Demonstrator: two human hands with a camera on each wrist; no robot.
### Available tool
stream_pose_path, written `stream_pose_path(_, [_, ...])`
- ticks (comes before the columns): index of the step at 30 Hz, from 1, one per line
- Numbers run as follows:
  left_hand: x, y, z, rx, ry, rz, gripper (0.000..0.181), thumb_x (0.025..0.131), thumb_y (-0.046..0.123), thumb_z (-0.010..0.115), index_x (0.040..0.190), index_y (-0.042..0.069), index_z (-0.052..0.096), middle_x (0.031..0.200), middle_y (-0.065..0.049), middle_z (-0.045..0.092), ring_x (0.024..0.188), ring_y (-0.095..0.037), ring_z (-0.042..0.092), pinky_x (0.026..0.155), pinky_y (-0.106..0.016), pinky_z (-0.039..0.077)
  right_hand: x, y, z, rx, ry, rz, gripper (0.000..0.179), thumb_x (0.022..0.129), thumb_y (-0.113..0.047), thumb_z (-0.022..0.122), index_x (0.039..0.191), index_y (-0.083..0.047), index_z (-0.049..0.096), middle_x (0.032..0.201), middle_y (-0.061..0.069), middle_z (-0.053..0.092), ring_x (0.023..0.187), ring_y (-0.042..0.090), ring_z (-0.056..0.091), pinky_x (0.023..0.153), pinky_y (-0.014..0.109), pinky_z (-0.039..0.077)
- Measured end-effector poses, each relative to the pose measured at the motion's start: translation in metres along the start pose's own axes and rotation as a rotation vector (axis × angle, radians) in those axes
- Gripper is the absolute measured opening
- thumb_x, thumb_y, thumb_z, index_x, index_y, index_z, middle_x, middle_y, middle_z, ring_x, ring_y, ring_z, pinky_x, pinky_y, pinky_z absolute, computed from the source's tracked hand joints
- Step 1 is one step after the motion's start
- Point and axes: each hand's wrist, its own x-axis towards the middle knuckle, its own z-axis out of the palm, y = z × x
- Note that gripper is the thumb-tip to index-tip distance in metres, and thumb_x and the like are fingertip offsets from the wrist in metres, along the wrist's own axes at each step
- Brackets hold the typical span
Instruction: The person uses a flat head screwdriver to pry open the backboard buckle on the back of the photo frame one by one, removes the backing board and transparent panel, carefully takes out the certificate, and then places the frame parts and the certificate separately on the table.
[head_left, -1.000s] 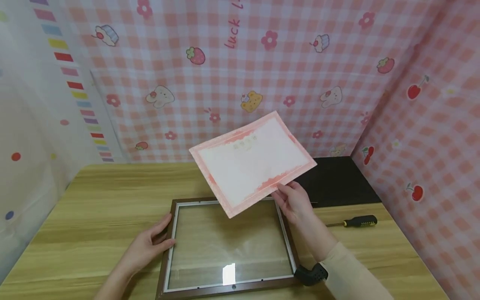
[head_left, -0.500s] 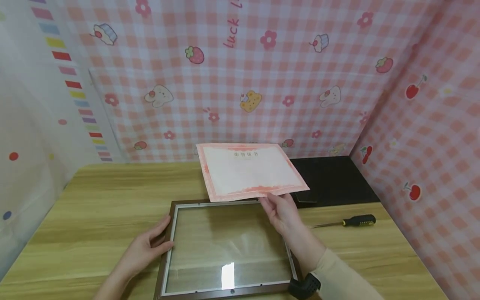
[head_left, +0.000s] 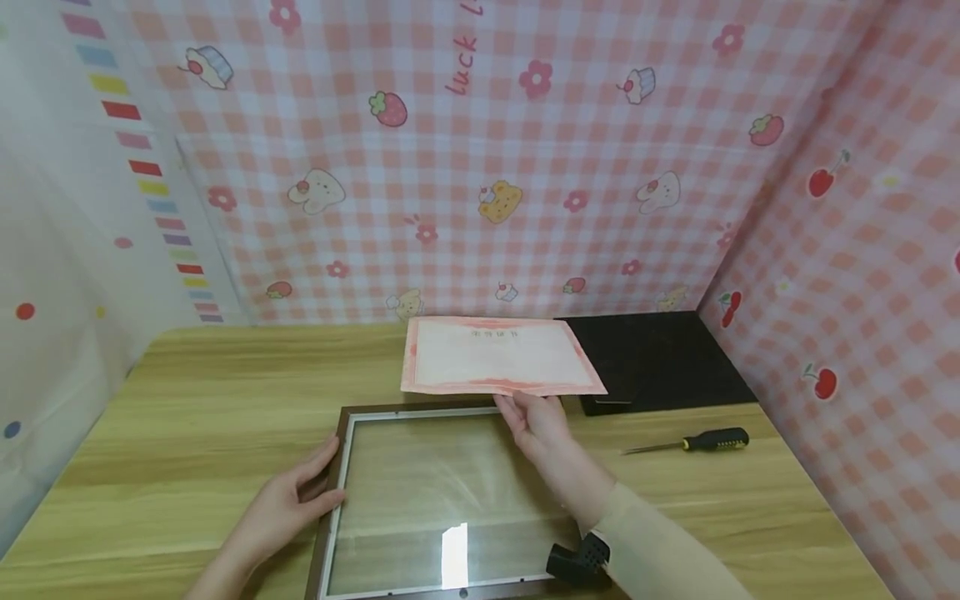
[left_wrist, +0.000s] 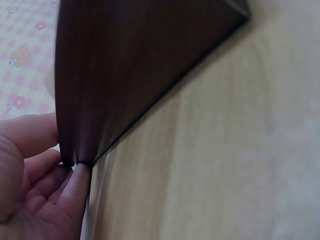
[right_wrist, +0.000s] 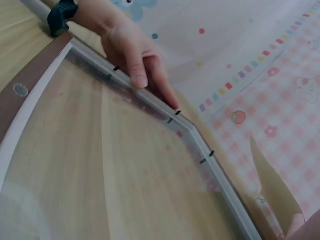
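A brown picture frame (head_left: pixel 321 550) with clear glass and a silver inner lip lies flat on the table in the head view. My left hand (head_left: pixel 288 500) holds its left side, thumb over the rim; in the left wrist view the fingers (left_wrist: pixel 75 192) grip the dark frame side (left_wrist: pixel 125 60). Beyond the frame's far edge, my right hand (head_left: pixel 551 442) pinches the near edge of a pink-bordered paper certificate (head_left: pixel 495 358) with printed characters at its top. The right wrist view shows the certificate's plain back (right_wrist: pixel 275 187) at lower right. Whether the paper touches the table, I cannot tell.
A black flat board (head_left: pixel 667 358) lies at the back right. In front of it is a black-and-yellow screwdriver (head_left: pixel 716 439). A checked pink curtain (head_left: pixel 450 167) hangs behind the wooden table (head_left: pixel 165 450).
My right hand has brought the certificate down and back from above the frame to just past its far edge, levelling it out. The left hand stays on the frame.
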Motion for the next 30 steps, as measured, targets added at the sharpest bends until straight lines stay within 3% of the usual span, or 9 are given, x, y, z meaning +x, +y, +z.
stream_pose_path(7, [-0.001,0.001,0.0,-0.028,-0.006,0.003,0.075,0.09,0.018,0.074,0.151,-0.001,0.035,0.157,-0.02,0.028,0.141,-0.039,0.025,0.095,-0.014,0.042,0.007,0.018,0.016,0.014,-0.008,0.026,0.057,0.098,0.017,0.029,0.153,0.005,0.019,0.149,0.035,0.033,0.136,0.043,0.036,0.104,0.044,0.041])
stream_pose_path(18, [-0.002,0.001,0.003,-0.033,0.01,0.018,0.075,0.089,0.017,0.075,0.15,-0.002,0.037,0.155,-0.022,0.03,0.139,-0.039,0.026,0.095,-0.014,0.042,0.011,0.035,0.033,0.029,-0.019,0.063,0.054,0.098,0.018,0.024,0.151,0.01,0.024,0.147,0.035,0.035,0.136,0.044,0.037,0.106,0.045,0.04])
stream_pose_path(30, [-0.005,0.002,0.003,-0.025,0.001,0.008,0.075,0.09,0.018,0.075,0.151,-0.001,0.035,0.158,-0.02,0.028,0.142,-0.039,0.025,0.095,-0.013,0.041,0.014,0.034,0.028,0.02,0.016,0.155,0.049,0.102,0.013,0.026,0.151,0.012,0.023,0.148,0.036,0.033,0.136,0.044,0.037,0.106,0.044,0.041])
